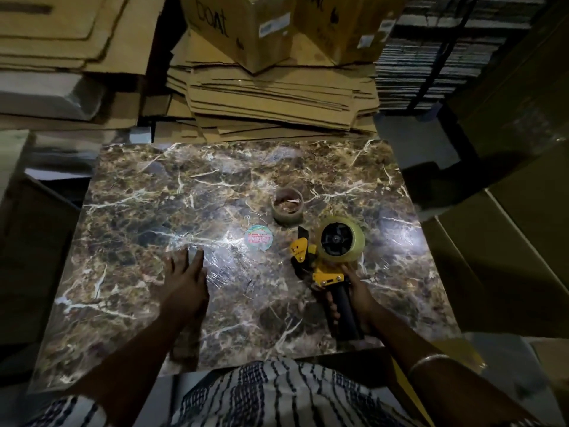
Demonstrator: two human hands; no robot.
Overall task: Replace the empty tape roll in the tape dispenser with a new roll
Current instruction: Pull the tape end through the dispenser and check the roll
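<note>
R hand (354, 291) grips yellow dispenser (326, 269) w/ glossy roll (341, 240).

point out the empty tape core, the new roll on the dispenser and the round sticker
empty tape core (288, 208): head view, on its near outer wall
new roll (357, 241): head view, on its clear outer band
round sticker (258, 238): head view, on its printed face

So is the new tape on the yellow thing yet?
Yes. A full clear roll sits on the dispenser wheel; the empty core lies apart on the table.
</note>
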